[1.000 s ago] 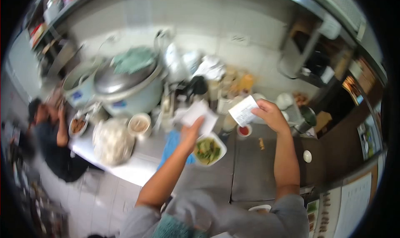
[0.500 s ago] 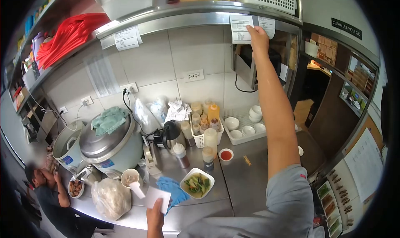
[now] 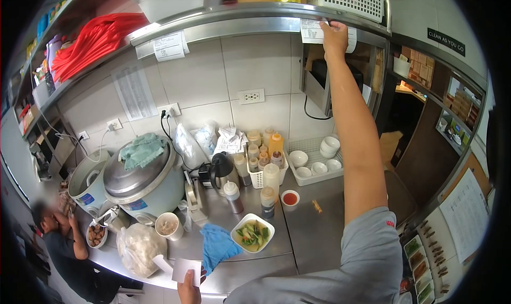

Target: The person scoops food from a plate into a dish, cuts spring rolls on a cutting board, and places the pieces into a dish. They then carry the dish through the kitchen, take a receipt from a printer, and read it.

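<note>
My right hand (image 3: 336, 41) is raised to the steel shelf edge (image 3: 234, 17), its fingers closed on a printed order ticket (image 3: 311, 31) that hangs there. Part of a second printed slip (image 3: 352, 39) shows just to the right of that hand. Low in the view, my left hand (image 3: 189, 289) pinches blank-looking white paper (image 3: 186, 269), with a curled end sticking out leftward. Behind that paper lies a crumpled blue cloth (image 3: 218, 244). Beside the cloth is a white square bowl of green vegetables (image 3: 252, 233).
Sauce bottles (image 3: 270, 177) and a white basket crowd the counter's back. A large rice cooker (image 3: 142, 176), a plastic bag (image 3: 141, 249) and a paper cup (image 3: 169, 227) stand left. White bowls (image 3: 319, 167) sit in a tray at right. A seated person (image 3: 69, 256) is far left.
My right hand has moved up against the shelf edge, and the ticket now hangs less far below it. My left hand has shifted left and down with the paper.
</note>
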The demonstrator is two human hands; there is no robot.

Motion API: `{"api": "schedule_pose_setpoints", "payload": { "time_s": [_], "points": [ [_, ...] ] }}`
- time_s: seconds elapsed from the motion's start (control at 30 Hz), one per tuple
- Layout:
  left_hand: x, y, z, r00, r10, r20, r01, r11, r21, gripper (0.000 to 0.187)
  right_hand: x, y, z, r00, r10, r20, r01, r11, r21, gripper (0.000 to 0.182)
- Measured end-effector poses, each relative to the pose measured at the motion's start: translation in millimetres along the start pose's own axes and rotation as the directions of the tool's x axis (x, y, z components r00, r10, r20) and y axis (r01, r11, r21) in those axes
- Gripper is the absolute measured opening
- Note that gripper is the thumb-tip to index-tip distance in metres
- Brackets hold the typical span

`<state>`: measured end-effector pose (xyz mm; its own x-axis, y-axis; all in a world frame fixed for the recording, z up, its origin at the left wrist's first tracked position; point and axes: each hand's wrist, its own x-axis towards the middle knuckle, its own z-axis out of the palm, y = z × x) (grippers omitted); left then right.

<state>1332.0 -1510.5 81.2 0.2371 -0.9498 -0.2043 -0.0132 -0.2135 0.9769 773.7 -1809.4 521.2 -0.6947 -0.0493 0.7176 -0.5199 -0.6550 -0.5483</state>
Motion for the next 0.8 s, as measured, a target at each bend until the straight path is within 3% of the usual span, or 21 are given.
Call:
{"api": "schedule_pose_setpoints", "payload": {
  "time_s": [0.07, 0.13, 0.17, 0.2, 0.23, 0.27, 0.3, 0.33, 0.37, 0.4, 0.43, 0.47, 0.5, 0.53, 0.6, 0.7, 0.73, 0.8],
  "points": [
    [-3.9, 9.6, 9.7, 0.999, 0.02, 0.03, -0.013, 0.976, -0.218, 0.035, -2.4, -6.4, -0.7, 1.0, -0.008, -0.006, 0.008, 1.0, -0.006, 0.044],
    [-6.5, 29.6, 20.3, 0.998, 0.052, 0.035, -0.036, 0.932, -0.361, 0.035, -10.6, -16.4, -13.5, 0.992, -0.103, -0.072, 0.088, 0.979, -0.185, 0.043],
    [-9.8, 30.7, 22.5, 0.998, 0.059, 0.0, -0.054, 0.912, -0.406, 0.031, -27.8, -24.3, -24.8, 0.97, -0.243, -0.014, 0.234, 0.947, -0.219, 0.043],
    [-7.4, 30.7, 21.0, 0.998, 0.069, -0.007, -0.068, 0.932, -0.357, 0.031, -43.8, -31.3, -35.0, 0.905, -0.422, 0.058, 0.406, 0.813, -0.417, 0.044],
    [-6.6, 22.0, 14.3, 0.99, 0.118, -0.077, -0.125, 0.987, -0.1, 0.029, -74.3, -37.4, -38.0, 0.946, -0.303, 0.118, 0.323, 0.913, -0.248, 0.04],
    [0.5, 14.9, 8.3, 0.995, 0.091, -0.032, -0.096, 0.963, -0.251, 0.028, -109.0, -52.5, -41.7, 0.968, -0.177, 0.177, 0.195, 0.977, -0.089, 0.038],
    [2.9, 13.5, 7.1, 0.994, 0.081, -0.079, -0.102, 0.943, -0.316, 0.029, -155.4, -73.4, -37.4, 0.932, -0.254, 0.258, 0.239, 0.967, 0.089, 0.028],
    [6.2, 8.9, -1.1, 0.998, -0.001, -0.063, -0.018, 0.955, -0.297, 0.032, -212.7, -99.5, -41.4, 0.886, -0.131, 0.445, 0.036, 0.976, 0.217, 0.02],
    [5.8, 13.3, -4.6, 1.0, 0.016, 0.018, -0.007, 0.92, -0.391, 0.033, -262.8, -112.3, -50.0, 0.719, -0.122, 0.685, -0.032, 0.978, 0.208, 0.017],
    [5.7, 14.9, -13.3, 0.998, -0.053, 0.037, 0.063, 0.93, -0.362, 0.033, -312.9, -120.9, -57.4, 0.466, -0.148, 0.872, -0.16, 0.956, 0.247, 0.016],
    [0.0, 29.5, -16.6, 0.997, -0.035, 0.066, 0.06, 0.901, -0.43, 0.034, -363.3, -140.7, -68.1, 0.254, -0.093, 0.963, -0.228, 0.962, 0.153, 0.02],
    [-7.6, 41.3, -18.8, 0.997, -0.072, 0.042, 0.083, 0.881, -0.466, 0.036, -404.2, -158.7, -66.3, 0.057, -0.392, 0.918, -0.098, 0.913, 0.396, 0.027],
    [-8.3, 37.5, -27.3, 0.994, -0.096, 0.056, 0.111, 0.874, -0.473, 0.038, -442.8, -178.5, -67.3, -0.103, -0.408, 0.907, -0.183, 0.904, 0.386, 0.032],
    [-15.4, 40.6, -33.8, 0.989, -0.137, 0.05, 0.143, 0.842, -0.52, 0.038, -478.2, -192.1, -71.6, -0.203, -0.466, 0.861, -0.196, 0.881, 0.43, 0.04],
    [-22.1, 28.2, -50.8, 0.985, -0.17, 0.02, 0.146, 0.774, -0.616, 0.037, -534.6, -223.1, -77.7, -0.278, -0.598, 0.752, -0.17, 0.801, 0.574, 0.047],
    [-36.8, 10.0, -87.1, 0.98, -0.194, -0.039, 0.115, 0.722, -0.682, 0.034, -607.4, -251.8, -80.9, -0.417, -0.646, 0.639, -0.105, 0.733, 0.672, 0.05],
    [-42.4, -2.7, -100.3, 0.973, -0.219, -0.073, 0.106, 0.705, -0.701, 0.033, -630.2, -262.1, -81.8, -0.408, -0.676, 0.614, -0.096, 0.7, 0.708, 0.042],
    [-56.7, -13.3, -132.5, 0.96, -0.254, -0.119, 0.092, 0.686, -0.722, 0.035, -684.8, -273.6, -78.3, -0.513, -0.61, 0.605, -0.139, 0.754, 0.642, 0.034]
  ]
}}
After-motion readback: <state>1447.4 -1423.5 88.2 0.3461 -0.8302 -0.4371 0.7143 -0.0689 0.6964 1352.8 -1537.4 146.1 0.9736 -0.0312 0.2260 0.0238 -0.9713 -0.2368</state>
